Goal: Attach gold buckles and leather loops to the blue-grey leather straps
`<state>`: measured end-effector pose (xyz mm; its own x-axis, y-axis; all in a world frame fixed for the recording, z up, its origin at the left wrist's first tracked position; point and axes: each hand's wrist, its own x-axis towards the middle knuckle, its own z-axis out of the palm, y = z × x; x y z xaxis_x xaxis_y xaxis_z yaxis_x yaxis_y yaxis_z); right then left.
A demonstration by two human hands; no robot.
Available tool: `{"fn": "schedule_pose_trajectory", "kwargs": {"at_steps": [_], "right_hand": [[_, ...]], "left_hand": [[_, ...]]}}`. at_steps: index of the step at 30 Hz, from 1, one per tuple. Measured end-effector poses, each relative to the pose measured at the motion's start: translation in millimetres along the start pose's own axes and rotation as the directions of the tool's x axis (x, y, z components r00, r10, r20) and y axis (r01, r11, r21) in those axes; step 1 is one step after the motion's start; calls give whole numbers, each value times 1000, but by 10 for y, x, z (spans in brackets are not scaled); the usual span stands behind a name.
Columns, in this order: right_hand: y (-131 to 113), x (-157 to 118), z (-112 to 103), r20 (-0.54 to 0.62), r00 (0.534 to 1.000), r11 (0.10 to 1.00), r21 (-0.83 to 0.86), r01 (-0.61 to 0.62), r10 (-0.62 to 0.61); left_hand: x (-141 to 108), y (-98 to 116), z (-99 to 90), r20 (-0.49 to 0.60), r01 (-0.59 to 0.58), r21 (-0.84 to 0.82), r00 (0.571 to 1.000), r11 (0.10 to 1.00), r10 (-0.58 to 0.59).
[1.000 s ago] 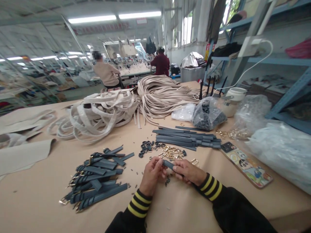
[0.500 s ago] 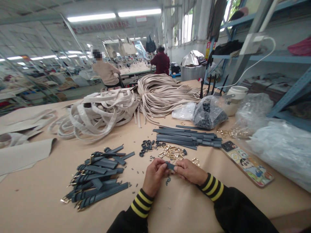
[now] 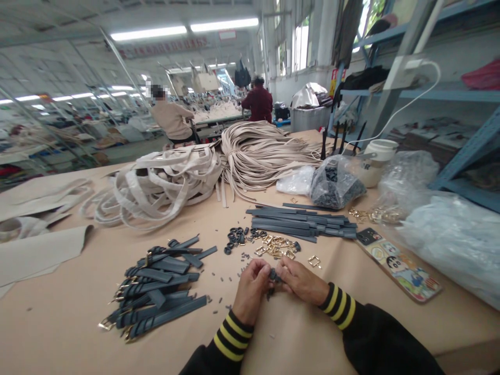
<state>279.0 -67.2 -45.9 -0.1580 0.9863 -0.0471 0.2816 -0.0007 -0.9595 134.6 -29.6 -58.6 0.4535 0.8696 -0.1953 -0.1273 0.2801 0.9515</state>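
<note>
Going from left to right across the brown-paper-covered table (image 3: 58,333), we first see a loose heap of flat, dark blue-grey leather-like straps (image 3: 167,273), many with gold metal buckles at their left ends; we judge these to be the finished share. Between this heap and the hands lie scattered small dark slips (image 3: 222,278), perhaps offcuts or spare bits. Beyond the hands we find a cluster of small, dark, ring-shaped keeper loops (image 3: 234,237), and just beside it a pile of loose, gold-coloured, square-framed metal buckles (image 3: 277,245), with one buckle lying apart to the right. Farther right lies a stack of long, plain, dark blue-grey strips (image 3: 300,221) on which we see no buckles. We take the loops, buckles and strips as work left, so the job looks well under way yet far from done; we cannot count what remains.

As for the hands, our left hand (image 3: 252,289) is closed, thumb and forefinger pinching one side of a small, dark blue-grey strap piece (image 3: 275,276), its other fingers curled and partly hidden. Our right hand (image 3: 304,281) is closed too, fingertips gripping the other side. The piece sits between the two hands, above the near part of the table; we cannot tell whether it bears a buckle.
</note>
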Motion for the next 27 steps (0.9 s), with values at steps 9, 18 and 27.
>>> {"fn": "schedule_pose_trajectory", "kwargs": {"at_steps": [9,18,27], "right_hand": [[90,8,24,-23,998,990,-125,60,-64],[-37,-159,-75,-66,996,981,-187,52,-65],[109,-477,-416,-168,983,988,148,-51,76]], "left_hand": [[-69,27,136,88,144,-57,986,988,-138],[-91,-36,239,1,124,-167,992,978,-125],[81,12,515,111,-21,199,994,980,-2]]}}
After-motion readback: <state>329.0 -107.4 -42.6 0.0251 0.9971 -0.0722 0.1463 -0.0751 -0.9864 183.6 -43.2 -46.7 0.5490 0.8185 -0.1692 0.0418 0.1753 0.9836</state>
